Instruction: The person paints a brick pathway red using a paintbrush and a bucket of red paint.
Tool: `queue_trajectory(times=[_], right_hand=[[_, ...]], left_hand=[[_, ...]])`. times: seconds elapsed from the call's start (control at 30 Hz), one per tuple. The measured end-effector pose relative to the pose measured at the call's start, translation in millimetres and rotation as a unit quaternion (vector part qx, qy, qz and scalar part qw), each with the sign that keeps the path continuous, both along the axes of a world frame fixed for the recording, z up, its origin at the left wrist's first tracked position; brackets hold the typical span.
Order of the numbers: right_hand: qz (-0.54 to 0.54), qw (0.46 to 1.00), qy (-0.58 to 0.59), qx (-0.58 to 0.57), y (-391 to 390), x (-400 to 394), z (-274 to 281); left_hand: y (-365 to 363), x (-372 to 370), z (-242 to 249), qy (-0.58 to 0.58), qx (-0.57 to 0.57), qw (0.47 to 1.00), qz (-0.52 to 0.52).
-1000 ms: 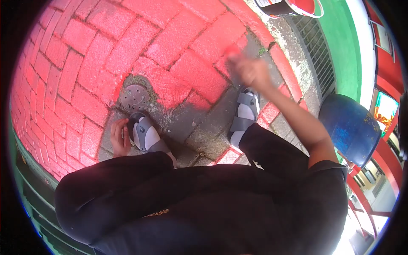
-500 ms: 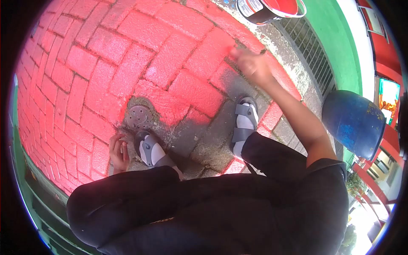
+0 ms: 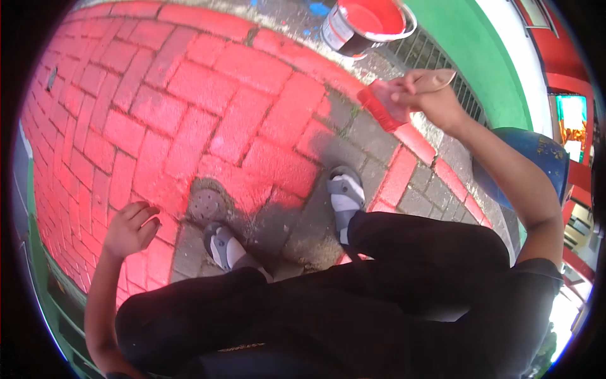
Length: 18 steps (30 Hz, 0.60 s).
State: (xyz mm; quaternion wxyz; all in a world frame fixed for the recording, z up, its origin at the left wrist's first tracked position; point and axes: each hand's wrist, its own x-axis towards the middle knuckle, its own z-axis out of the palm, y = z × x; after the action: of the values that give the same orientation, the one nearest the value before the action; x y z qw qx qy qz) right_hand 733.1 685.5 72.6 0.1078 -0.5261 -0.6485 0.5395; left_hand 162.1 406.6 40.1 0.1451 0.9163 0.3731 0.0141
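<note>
In the head view, my right hand [image 3: 435,98] grips a paintbrush [image 3: 380,110] by its pale wooden handle. Its wide bristles are soaked with red paint and sit over the red edge of the paving, though contact is hard to judge. Beyond that hand stands a white-and-black bucket [image 3: 339,33] of red paint, its handle leaning to the right. My left hand [image 3: 132,228] is held out over red-painted pavers [image 3: 252,117] at the left, its fingers loosely bent, holding nothing. Bare grey pavers [image 3: 372,136] lie beside the brush.
A round perforated drain cover [image 3: 207,203] lies by my left sandal [image 3: 222,245]; my right sandal [image 3: 346,189] rests on grey pavers. A slotted grate [image 3: 464,91] runs along a green wall [image 3: 467,38]. At the right stands a blue drum [image 3: 549,151]. Blue paint spots mark the kerb.
My right hand has moved right and away from the painted pavers, and the brush now shows clearly. My left hand has risen from beside the left sandal. The view has shifted.
</note>
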Motion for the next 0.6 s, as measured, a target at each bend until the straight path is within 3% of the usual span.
queue_trajectory(times=[0.1,0.17,0.3,0.33,0.4,0.6], right_hand=[[-0.105,0.993,-0.045,0.027,43,18,36],[-0.229,0.967,0.090,-0.067,74,32,30],[-0.296,0.929,0.217,-0.048,130,53,-26],[-0.297,0.929,0.217,-0.047,145,62,-39],[-0.254,0.925,0.219,-0.179,171,74,-58],[-0.268,0.918,0.242,-0.167,168,51,-47]], left_hand=[[83,25,28,0.015,0.075,0.996,-0.054],[123,51,52,0.034,0.102,0.991,-0.080],[162,90,76,-0.009,0.150,0.987,-0.061],[164,97,77,-0.021,0.145,0.988,-0.051],[166,102,68,-0.012,0.130,0.989,-0.064],[152,95,11,0.007,0.073,0.994,-0.086]])
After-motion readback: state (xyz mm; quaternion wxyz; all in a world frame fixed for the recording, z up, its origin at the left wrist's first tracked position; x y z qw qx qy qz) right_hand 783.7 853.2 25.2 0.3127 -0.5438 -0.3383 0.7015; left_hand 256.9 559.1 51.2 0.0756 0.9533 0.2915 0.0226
